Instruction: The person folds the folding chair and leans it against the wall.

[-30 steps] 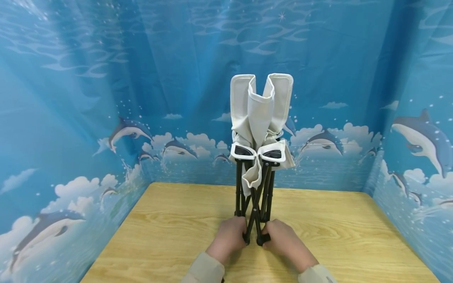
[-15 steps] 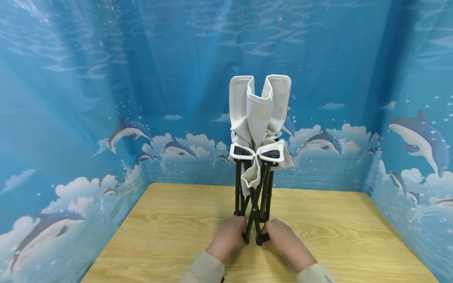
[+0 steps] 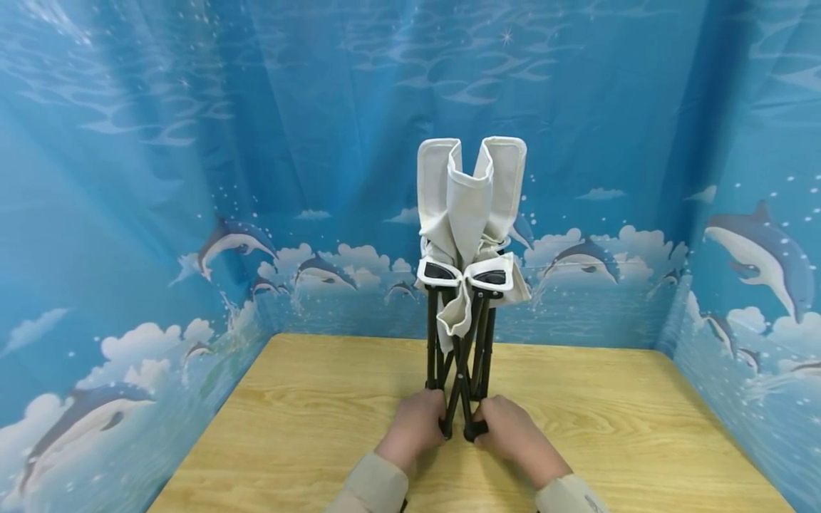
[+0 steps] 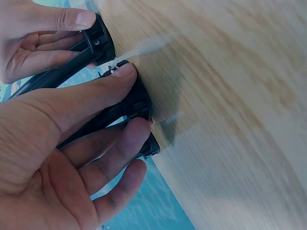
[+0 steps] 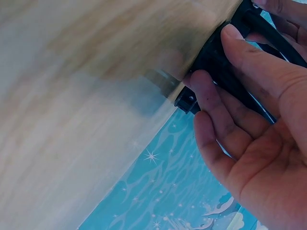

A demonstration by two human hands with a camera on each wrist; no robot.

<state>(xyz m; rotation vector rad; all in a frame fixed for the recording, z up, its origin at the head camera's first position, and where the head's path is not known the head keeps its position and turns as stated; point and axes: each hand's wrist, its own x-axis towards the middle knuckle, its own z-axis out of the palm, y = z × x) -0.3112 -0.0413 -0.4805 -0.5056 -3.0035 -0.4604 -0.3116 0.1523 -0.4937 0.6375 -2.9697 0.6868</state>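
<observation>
A folded camping chair (image 3: 470, 203) with pale fabric and dark crossed legs stands upright on the wooden table (image 3: 321, 420). Low at its near left, my left hand (image 3: 418, 427) grips one of the black feet. My right hand (image 3: 513, 431) holds the near right foot the same way. In the left wrist view, thumb and fingertips pinch a black plastic foot (image 4: 139, 98) right at the tabletop, with the other hand beside it. The right wrist view has thumb and fingers around another black foot (image 5: 211, 55). Fabric hangs in folds between the leg tops.
Blue curtains (image 3: 359, 107) printed with dolphins and clouds surround the table at the back and both sides. Behind the near feet, the chair's rear legs (image 3: 484, 356) also come down to the wood.
</observation>
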